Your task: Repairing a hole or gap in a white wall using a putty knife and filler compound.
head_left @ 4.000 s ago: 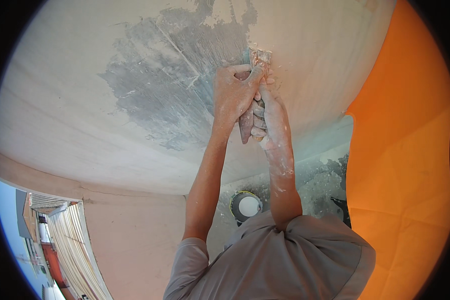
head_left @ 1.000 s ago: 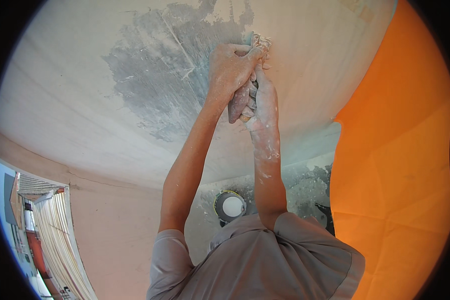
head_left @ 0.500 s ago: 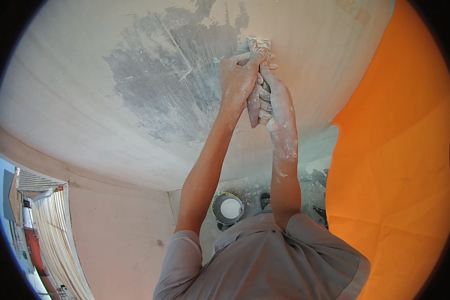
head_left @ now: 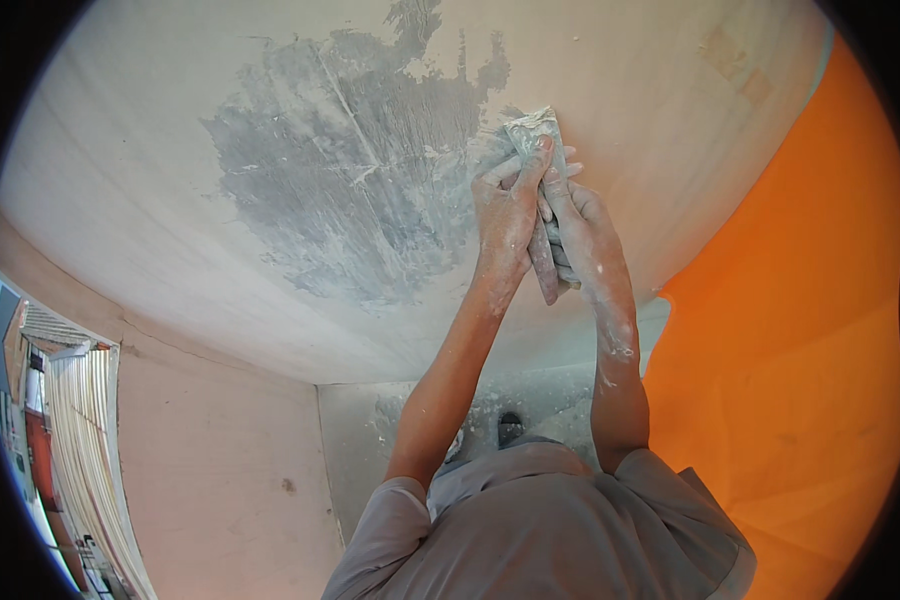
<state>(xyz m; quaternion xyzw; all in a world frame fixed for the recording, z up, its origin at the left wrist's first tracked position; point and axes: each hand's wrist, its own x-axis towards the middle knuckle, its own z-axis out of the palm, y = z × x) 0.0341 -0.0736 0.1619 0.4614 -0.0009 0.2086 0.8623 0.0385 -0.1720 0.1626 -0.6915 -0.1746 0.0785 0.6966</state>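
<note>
My left hand (head_left: 503,218) and right hand (head_left: 592,240) clamp a smeared scraper (head_left: 540,123); the wall (head_left: 660,150) is mostly pale, the grey patch (head_left: 340,180) leftward seemingly only partly coated.

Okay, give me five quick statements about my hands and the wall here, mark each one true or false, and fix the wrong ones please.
1. The left hand and the right hand are close together. True.
2. The flat-bladed tool at the hands has a clean tip. False: pale paste is smeared on its end.
3. A dark grey patch shows on the pale wall, left of the hands. True.
4. Both hands wear thick gloves. False: they are bare, with whitish residue on them.
5. The orange sheet is at the left of the picture. False: it is at the right.
</note>
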